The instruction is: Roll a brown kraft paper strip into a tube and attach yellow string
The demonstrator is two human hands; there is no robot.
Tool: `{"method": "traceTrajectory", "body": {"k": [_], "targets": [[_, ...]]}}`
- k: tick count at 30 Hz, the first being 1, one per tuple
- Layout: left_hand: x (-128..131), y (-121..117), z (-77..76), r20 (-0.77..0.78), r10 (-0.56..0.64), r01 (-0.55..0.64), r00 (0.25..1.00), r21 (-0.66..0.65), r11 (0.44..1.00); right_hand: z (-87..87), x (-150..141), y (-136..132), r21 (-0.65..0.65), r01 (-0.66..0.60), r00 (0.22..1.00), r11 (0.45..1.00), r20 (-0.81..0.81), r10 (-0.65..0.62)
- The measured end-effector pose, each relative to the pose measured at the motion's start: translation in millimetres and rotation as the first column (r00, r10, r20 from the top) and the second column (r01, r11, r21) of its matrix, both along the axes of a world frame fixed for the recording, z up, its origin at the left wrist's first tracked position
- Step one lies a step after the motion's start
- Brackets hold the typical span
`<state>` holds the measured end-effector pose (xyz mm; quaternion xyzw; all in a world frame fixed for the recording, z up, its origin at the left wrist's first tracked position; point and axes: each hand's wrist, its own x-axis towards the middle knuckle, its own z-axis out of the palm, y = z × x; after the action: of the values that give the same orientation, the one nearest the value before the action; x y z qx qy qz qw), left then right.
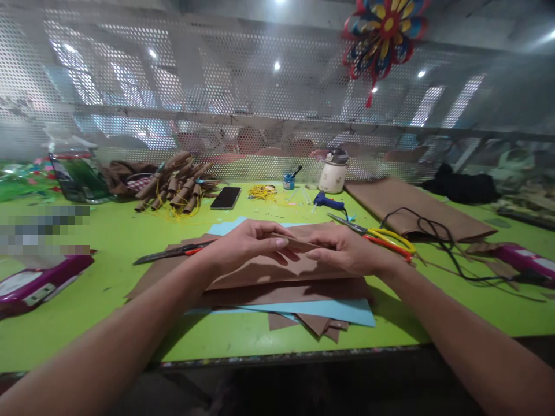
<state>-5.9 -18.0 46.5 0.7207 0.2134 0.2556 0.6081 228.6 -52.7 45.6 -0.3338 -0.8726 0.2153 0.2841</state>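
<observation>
Between my two hands, over the middle of the table, is a piece of brown paper [297, 245]. My left hand [247, 245] pinches its left part with thumb and fingers. On the right, my right hand [340, 249] grips the other end, its fingertips curled around the paper. Below lie a larger brown sheet [277, 271], light blue paper [347, 312] and small brown scraps [316, 323]. Dark-bladed scissors with a red handle [173, 253] rest beside my left wrist. Scissors with yellow and red handles [385, 238] lie near my right wrist.
Behind my hands are a phone [225, 198], rolled brown paper tubes [177, 188], yellow string [261, 192], a small blue jar [288, 182], a blue glue gun [328, 201] and a white bottle [333, 173]. Folded brown paper [411, 208] and a black cord [451, 248] lie right.
</observation>
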Motion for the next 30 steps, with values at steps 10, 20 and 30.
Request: {"method": "traceTrajectory", "body": {"k": [10,20,30], "targets": [[4.1,4.3,-11.2,0.038,-0.011,0.015,0.999,-0.119,0.993,-6.5,1.0,4.1,0.017,-0.006,0.999,1.000,0.049,0.005],[3.0,2.8,-3.7,-0.356,0.140,0.032,0.924,0.436,0.899,-17.1,-11.4,2.2,0.032,-0.003,0.984,0.999,0.176,-0.003],[5.4,-9.1,-1.1,-0.420,0.175,0.159,0.891,0.648,0.745,-14.6,-7.9,2.3,-0.017,0.032,0.972,0.999,0.235,-0.027]]}}
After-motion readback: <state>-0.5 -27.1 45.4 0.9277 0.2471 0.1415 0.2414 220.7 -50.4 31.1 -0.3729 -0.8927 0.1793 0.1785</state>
